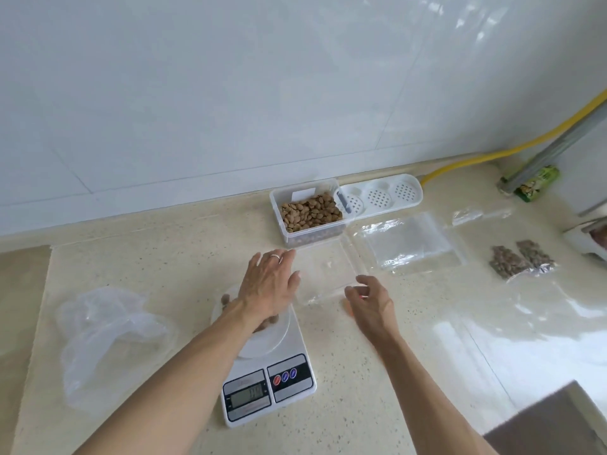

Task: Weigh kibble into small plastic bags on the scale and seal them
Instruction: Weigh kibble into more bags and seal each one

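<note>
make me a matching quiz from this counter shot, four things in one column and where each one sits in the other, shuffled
Things
1. kibble container
2. scale
3. filled bags
4. crumpled plastic bag

Places
A. far right of the counter, lying side by side
B. left of the scale, loose on the counter
C. at the back by the wall, lid off beside it
D. nearest the camera, under the left forearm

Pairs: 1-C, 2-D, 3-A, 4-B
</note>
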`<state>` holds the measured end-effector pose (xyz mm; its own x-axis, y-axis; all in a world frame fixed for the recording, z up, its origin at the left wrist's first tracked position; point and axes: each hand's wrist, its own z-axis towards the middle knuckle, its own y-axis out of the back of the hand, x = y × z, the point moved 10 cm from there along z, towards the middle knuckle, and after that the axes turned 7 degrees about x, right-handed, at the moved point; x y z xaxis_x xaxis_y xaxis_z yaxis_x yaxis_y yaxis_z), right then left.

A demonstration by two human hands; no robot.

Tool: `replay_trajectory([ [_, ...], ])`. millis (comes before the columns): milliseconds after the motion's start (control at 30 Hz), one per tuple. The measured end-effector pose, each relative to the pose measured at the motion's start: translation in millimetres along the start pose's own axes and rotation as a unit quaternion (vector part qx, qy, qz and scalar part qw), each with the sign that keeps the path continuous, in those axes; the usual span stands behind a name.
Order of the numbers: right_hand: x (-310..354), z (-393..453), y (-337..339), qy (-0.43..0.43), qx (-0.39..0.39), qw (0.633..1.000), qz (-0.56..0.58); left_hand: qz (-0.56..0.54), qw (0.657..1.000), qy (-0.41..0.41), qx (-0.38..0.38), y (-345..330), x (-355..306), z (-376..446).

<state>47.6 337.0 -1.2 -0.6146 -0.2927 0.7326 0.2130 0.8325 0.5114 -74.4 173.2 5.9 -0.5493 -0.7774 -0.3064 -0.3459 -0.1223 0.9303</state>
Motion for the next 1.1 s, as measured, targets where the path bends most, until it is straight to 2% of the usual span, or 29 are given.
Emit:
replay_trajectory([
  [133, -19.0, 0.5, -28.5, -0.068, 0.075, 0.99, 0.101, -0.049, 0.996, 0.044, 0.059, -5.9, -2.9, 29.7],
  [200, -20.8, -0.3, -41.4, -0.089, 0.116, 0.983, 0.112, -0.084, 0.989, 0.07, 0.101, -11.5, 1.0, 33.9],
  [267, -15.5, -0.6, -44.3, -0.085, 0.124, 0.984, 0.099, -0.135, 0.98, 0.083, 0.117, -8.4, 5.3, 32.2],
  [467, 35.5, -2.8, -27.0, -0.01, 0.116, 0.976, 0.183, -0.291, 0.954, 0.062, 0.035, 54.3, 15.2, 16.0],
  [633, 88.7, -14.4, -9.5, 0.058, 0.118, 0.959, 0.252, -0.424, 0.905, 0.013, -0.04, 114.6, 7.9, -14.3],
  [767, 120.0, -28.9, 14.5, 0.116, 0.083, 0.962, 0.234, -0.446, 0.891, -0.006, -0.086, 147.8, -1.5, -35.2],
  [900, 140.6, -43.1, 37.7, 0.17, 0.027, 0.97, 0.172, -0.429, 0.895, -0.014, -0.122, 168.6, -8.6, -45.8],
  [1000, 146.5, -52.0, 46.2, 0.195, 0.028, 0.963, 0.184, -0.429, 0.891, -0.019, -0.144, 177.9, -13.2, -49.3],
  [1100, 154.2, -58.7, 48.8, 0.223, 0.046, 0.956, 0.183, -0.45, 0.883, -0.035, -0.131, 179.1, -25.7, -50.6],
])
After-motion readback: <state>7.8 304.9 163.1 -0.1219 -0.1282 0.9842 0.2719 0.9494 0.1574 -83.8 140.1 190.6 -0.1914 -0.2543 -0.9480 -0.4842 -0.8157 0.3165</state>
